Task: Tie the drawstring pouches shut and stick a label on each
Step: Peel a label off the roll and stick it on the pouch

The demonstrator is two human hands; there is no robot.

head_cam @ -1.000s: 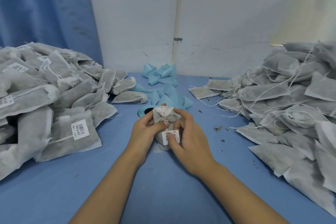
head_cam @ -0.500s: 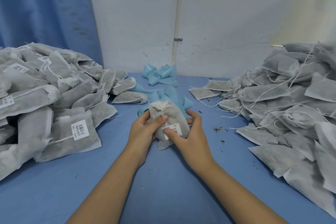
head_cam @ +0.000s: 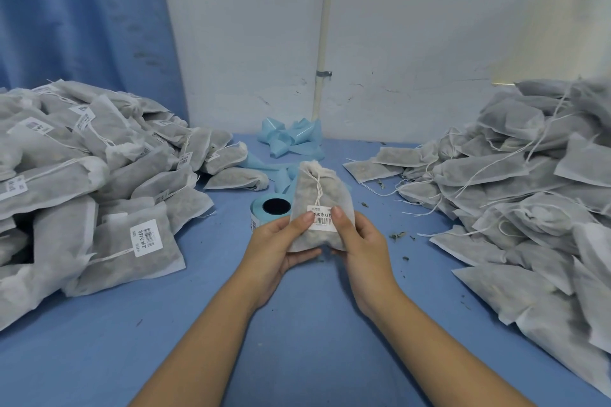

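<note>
Head view: pouch is held upright above the table, centre of frame, betw. both hands. Its neck is gathered at the top, and the drawstring hangs down the front face. Label w/ barcode is stuck on the lower front. L hand grips the pouch's lower left side, thumb on the label's left edge, fingers curled under the base. R hand grips the lower right side, thumb on the label's right edge, fingers behind. Label roll lies on the table just behind the L hand, core facing the camera. Loose blue backing strip lies further back, near the wall. Labelled pile is at left. Unlabelled pile is at right, strings loose.
</note>
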